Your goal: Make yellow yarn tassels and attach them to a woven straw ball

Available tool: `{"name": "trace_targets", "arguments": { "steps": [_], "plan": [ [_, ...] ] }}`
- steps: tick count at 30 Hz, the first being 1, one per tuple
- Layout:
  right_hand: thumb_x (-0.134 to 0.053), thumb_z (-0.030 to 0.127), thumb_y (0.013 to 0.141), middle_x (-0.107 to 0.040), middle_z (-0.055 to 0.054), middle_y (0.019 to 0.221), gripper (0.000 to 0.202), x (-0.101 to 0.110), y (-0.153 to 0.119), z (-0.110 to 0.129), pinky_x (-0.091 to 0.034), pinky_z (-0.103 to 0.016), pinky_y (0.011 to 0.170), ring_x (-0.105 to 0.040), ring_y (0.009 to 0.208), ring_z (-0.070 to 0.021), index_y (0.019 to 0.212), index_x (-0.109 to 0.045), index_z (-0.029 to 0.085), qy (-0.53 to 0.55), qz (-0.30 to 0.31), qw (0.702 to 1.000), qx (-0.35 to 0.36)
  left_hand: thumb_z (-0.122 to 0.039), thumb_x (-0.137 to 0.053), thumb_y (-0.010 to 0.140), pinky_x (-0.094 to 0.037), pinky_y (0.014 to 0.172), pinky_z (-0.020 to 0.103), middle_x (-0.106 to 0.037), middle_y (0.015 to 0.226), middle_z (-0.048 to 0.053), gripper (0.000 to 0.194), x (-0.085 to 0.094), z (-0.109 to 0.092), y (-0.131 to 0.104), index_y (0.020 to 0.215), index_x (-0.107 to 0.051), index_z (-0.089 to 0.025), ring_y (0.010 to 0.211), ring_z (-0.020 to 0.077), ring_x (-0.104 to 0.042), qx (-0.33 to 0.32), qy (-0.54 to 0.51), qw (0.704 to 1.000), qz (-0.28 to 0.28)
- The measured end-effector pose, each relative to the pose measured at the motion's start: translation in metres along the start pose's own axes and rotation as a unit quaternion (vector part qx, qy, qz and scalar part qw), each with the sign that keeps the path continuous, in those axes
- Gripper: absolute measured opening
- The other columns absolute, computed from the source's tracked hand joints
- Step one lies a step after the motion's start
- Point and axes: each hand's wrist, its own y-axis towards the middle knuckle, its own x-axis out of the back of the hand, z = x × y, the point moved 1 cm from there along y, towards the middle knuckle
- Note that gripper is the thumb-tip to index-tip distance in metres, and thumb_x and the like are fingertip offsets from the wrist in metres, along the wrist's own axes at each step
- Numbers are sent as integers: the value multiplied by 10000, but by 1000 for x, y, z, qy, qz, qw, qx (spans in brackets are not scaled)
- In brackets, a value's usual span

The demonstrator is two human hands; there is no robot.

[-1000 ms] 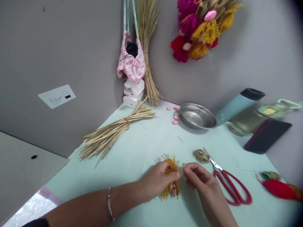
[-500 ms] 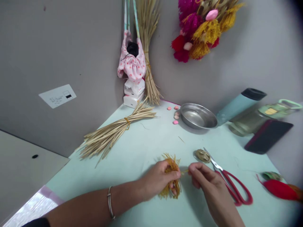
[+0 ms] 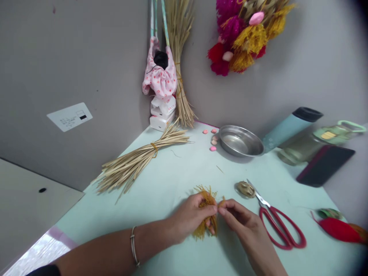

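Observation:
A mustard-yellow yarn tassel (image 3: 207, 195) with frayed ends at top and bottom is gripped in my left hand (image 3: 198, 214), its middle hidden by the fingers. Close to its right side, my right hand (image 3: 241, 220) pinches a short strand of the same yarn (image 3: 223, 199) between thumb and forefinger. The fingertips of both hands nearly meet. Right of them lie red-handled scissors (image 3: 280, 226), their blades slightly apart beside a small coil of tan straw (image 3: 246, 189).
A tied straw bundle (image 3: 143, 157) lies at the left. Behind are pink beads (image 3: 213, 148), a metal bowl (image 3: 240, 142), a blue tumbler (image 3: 293, 126), a green bottle (image 3: 313, 143) and a phone (image 3: 324, 165). Red yarn (image 3: 339, 230) rests at the right edge.
My right hand has moved left, closing the gap to my left hand. The yarn strand that stretched between the hands now shows only a short end above the right fingertips.

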Motion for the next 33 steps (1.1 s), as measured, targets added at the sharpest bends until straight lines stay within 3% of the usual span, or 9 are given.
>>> {"name": "trace_targets", "arguments": {
  "steps": [14, 18, 24, 33],
  "plan": [
    [-672, 409, 773, -479, 36, 625, 246, -2, 0, 2, -322, -230, 559, -380, 595, -122, 703, -601, 184, 32, -22, 999, -15, -430, -638, 750, -451, 541, 246, -490, 522, -56, 297, 0, -4, -1, 828, -541, -160, 453, 97, -515, 3, 26, 1000, -5],
    [-663, 396, 779, -451, 44, 615, 237, -4, -2, 3, -313, -232, 564, -372, 596, -122, 698, -584, 188, 43, -43, 998, -12, -458, -633, 759, -459, 540, 253, -503, 552, -48, 325, 1, -2, 0, 839, -546, -156, 460, 101, -524, 1, 34, 999, 1],
    [-643, 422, 796, -492, 24, 677, 249, -5, -5, 4, -346, -245, 587, -440, 647, -148, 711, -579, 197, 18, -25, 1000, 0, -345, -635, 735, -468, 551, 252, -505, 546, -49, 216, 2, -1, -1, 813, -557, -159, 475, 102, -533, 2, 78, 997, 9],
    [-708, 429, 733, -547, 27, 604, 265, -14, -6, 13, -354, -233, 567, -453, 586, -134, 672, -622, 186, 66, -69, 995, -22, -292, -608, 730, -454, 532, 252, -485, 571, -47, 155, 1, -5, -1, 801, -547, -168, 465, 88, -487, 4, -17, 1000, -18]
  ]
}}
